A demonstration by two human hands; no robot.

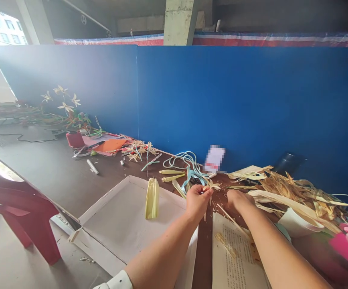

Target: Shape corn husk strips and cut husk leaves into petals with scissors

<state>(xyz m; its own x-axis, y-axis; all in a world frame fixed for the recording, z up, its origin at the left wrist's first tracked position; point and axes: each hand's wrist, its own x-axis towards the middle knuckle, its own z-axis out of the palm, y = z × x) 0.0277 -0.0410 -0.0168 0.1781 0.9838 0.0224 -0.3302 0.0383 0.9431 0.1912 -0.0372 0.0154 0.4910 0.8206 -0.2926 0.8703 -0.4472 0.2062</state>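
Observation:
My left hand (197,202) pinches a small pale corn-husk flower (213,186) between thumb and fingers, over the dark table's edge of the box. Just to the right, my right hand (239,199) is closed, its fingers curled away from me, so whatever they hold is hidden. Beyond my left hand lie light-blue ribbon (194,175) and coiled pale cord (178,157). Two yellowish rolled husks (172,177) rest beside them. A folded yellow-green husk (152,199) lies in a shallow white cardboard box (116,224) left of my left forearm.
Dried corn husks (297,192) are heaped at the right, near a white cup (300,222). A printed sheet (231,257) lies below my hands. Scissors (85,150), orange paper (110,145) and finished husk flowers (65,106) are farther left. A blue partition (237,100) stands behind.

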